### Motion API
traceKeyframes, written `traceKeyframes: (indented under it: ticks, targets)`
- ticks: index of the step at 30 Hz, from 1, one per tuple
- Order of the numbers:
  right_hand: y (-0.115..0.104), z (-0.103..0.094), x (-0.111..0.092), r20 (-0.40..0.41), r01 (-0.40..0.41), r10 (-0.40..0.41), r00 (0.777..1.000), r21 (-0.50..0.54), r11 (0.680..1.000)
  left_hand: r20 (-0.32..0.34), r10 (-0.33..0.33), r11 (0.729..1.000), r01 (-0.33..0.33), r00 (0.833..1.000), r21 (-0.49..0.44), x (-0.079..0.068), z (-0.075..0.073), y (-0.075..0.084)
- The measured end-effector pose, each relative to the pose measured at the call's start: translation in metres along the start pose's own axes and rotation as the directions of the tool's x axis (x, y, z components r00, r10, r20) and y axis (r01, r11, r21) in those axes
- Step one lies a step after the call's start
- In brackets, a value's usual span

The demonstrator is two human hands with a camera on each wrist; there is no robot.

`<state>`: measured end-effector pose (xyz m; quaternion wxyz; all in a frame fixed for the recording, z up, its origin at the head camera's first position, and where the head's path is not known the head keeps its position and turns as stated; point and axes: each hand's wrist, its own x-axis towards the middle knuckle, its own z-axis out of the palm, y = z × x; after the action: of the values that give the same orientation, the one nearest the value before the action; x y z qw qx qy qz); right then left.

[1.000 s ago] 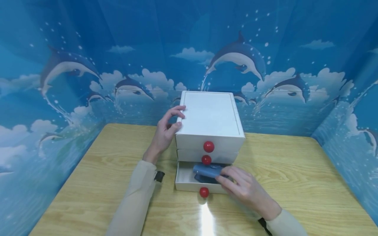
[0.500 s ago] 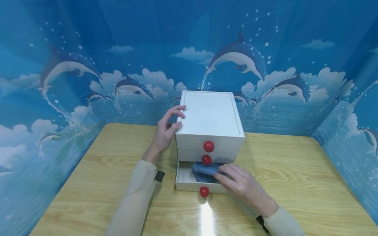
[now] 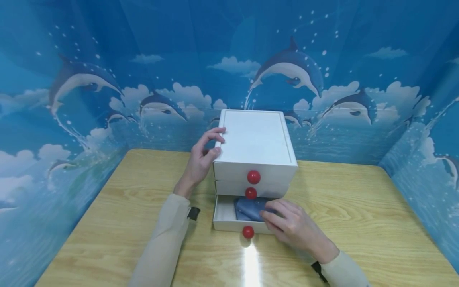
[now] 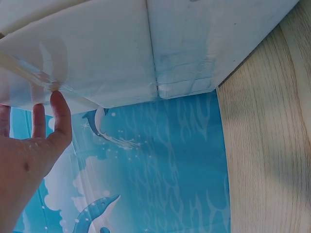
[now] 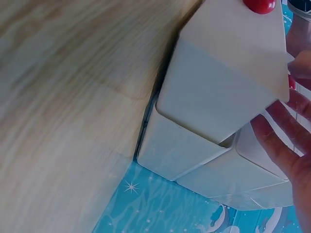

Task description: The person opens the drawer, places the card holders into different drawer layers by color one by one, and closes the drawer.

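A small white drawer cabinet [image 3: 255, 137] with round red knobs stands on the table, its bottom drawer [image 3: 229, 226] pulled out. Inside that drawer, toward the right, lies a soft-looking blue case [image 3: 247, 209]. My right hand [image 3: 295, 227] reaches over the drawer's front right corner and holds the case's right end, which the fingers partly cover. In the right wrist view, the fingers [image 5: 279, 141] pass behind the drawer's edge, and the case is hidden. My left hand [image 3: 201, 159] rests on the cabinet's top left edge, its fingertips [image 4: 56, 97] touching the edge in the left wrist view.
The upper two drawers, with red knobs [image 3: 253, 177], are closed. A wood-grain table [image 3: 358, 207] extends on both sides of the cabinet. Behind and beside it hang blue curtains [image 3: 172, 48] printed with dolphins and clouds.
The blue case has tipped down from a raised, tilted position and now lies flatter in the drawer. My right hand has shifted slightly left; my left hand has stayed put.
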<state>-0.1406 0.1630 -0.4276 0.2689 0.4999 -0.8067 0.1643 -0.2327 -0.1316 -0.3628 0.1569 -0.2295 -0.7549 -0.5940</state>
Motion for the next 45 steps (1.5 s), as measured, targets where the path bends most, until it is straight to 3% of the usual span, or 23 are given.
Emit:
traceKeyframes:
  ticks: [18,27,40,45]
  targets:
    - [-0.01,0.002,0.002,-0.102,0.094,-0.093,0.99,0.004,0.996,0.001,-0.024,1.0,0.024,1.0,0.013,-0.001,0.0,0.0]
    - [-0.017,0.003,0.007,-0.123,0.184,-0.181,0.976,0.011,0.983,0.004,-0.013,1.0,0.013,1.0,0.004,-0.001,0.0,-0.001]
    - [-0.028,0.006,0.006,-0.048,0.212,-0.211,0.976,0.031,0.977,0.002,0.002,1.0,-0.002,1.0,0.01,-0.002,0.0,0.0]
    - [-0.031,0.006,0.006,0.006,0.189,-0.19,0.982,0.028,0.982,0.006,0.002,1.0,-0.002,1.0,0.003,-0.002,0.0,0.001]
